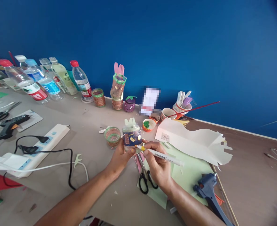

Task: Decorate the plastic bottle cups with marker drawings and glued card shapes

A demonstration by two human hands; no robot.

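My left hand [120, 157] is wrapped round the lower left of a small cut plastic container [131, 137] painted dark blue with yellow spots. Pale green paper petals [130, 121] rise from its top. In my right hand [159, 163] is a white paint marker [166, 157], its yellow tip at the container's front. Black-handled scissors [143, 183] lie beneath my hands, partly hidden. Close by on the left stands a brown and green painted cup [112, 137]. A small orange cup with green paint [149, 125] is to the container's right.
Several plastic bottles [82, 81] line the wall at the left. A power strip [46, 147] with cables and a black glue gun [12, 125] lie left. At right are torn white paper [192, 141], green paper [187, 166] and a blue glue gun [207, 186]. A purple pot [129, 105] stands behind.
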